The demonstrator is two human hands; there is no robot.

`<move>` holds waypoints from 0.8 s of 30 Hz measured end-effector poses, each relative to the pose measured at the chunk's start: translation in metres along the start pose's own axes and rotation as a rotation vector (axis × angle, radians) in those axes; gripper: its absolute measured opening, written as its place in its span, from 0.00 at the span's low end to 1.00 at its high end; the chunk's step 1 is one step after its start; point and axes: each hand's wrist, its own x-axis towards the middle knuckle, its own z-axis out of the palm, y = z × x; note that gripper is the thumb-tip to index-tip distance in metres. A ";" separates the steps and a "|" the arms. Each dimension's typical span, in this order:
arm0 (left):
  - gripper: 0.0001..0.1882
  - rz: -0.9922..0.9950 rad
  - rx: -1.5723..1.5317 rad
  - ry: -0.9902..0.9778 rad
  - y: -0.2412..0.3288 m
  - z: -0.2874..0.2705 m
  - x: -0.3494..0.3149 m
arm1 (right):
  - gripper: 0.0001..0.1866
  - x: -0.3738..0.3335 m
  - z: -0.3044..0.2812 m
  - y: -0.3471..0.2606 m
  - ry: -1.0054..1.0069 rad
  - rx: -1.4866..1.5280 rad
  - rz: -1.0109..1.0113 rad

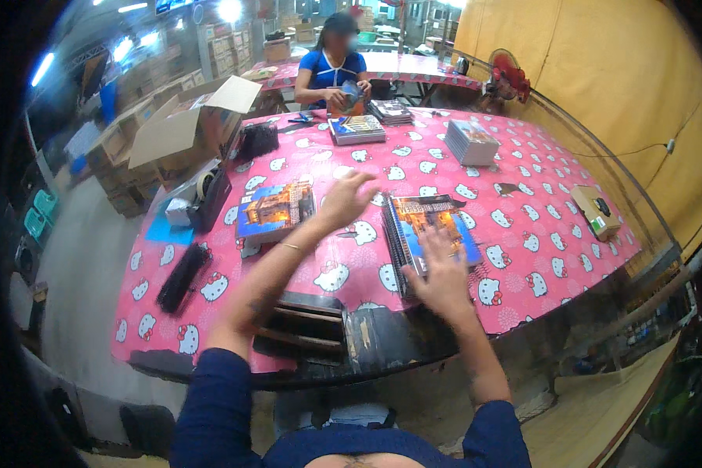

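My right hand (442, 274) lies with fingers spread on the cover of a spiral-bound notebook (425, 212), which has a blue and orange building picture and black coil binding along its left side. It seems to rest on other bound notebooks, whose coils show beneath. My left hand (349, 201) reaches over the table between two piles, its fingers stretched out and nothing visible in them. Left of it, partly behind my forearm, sits a stack of books (274, 210) with a similar cover. A bundle of black binding coils (183, 279) lies at the near left.
Across the pink patterned table (331, 277), a person (334, 74) handles a book beside more book stacks (356, 130). Another stack (472, 143) stands far right, a small carton (595, 213) nearer. At left are a tape dispenser (210, 195), coils (256, 142) and an open cardboard box (168, 140).
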 end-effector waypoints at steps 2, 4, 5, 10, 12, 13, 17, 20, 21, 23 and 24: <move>0.17 -0.012 0.214 -0.186 -0.032 -0.047 -0.026 | 0.36 -0.001 0.010 -0.017 0.032 -0.079 -0.014; 0.19 -0.011 0.447 -0.261 -0.091 -0.087 -0.066 | 0.34 0.005 0.016 -0.020 0.019 -0.048 0.019; 0.19 0.129 0.548 -0.186 -0.116 -0.104 -0.091 | 0.33 0.007 0.020 -0.022 0.012 -0.030 0.042; 0.17 0.133 0.603 -0.096 -0.145 -0.118 -0.139 | 0.31 0.007 0.026 -0.019 0.047 -0.036 0.038; 0.16 0.232 0.640 -0.019 -0.153 -0.122 -0.150 | 0.32 0.010 0.028 -0.022 0.039 -0.062 0.009; 0.15 0.147 0.610 -0.086 -0.141 -0.122 -0.147 | 0.34 0.008 0.021 -0.028 0.084 -0.088 0.002; 0.13 0.045 0.674 0.283 -0.058 -0.144 -0.106 | 0.39 0.006 -0.008 -0.080 0.222 0.416 -0.174; 0.15 0.395 0.535 0.271 0.038 -0.149 -0.091 | 0.44 0.013 0.004 -0.104 0.221 0.900 0.027; 0.16 0.459 0.471 0.199 0.062 -0.147 -0.093 | 0.38 0.009 0.006 -0.108 0.175 1.104 0.088; 0.18 0.516 0.414 0.040 0.091 -0.149 -0.104 | 0.28 -0.006 0.011 -0.112 0.017 1.407 0.206; 0.18 0.509 0.407 -0.051 0.098 -0.149 -0.113 | 0.22 -0.023 0.015 -0.112 -0.098 1.494 0.269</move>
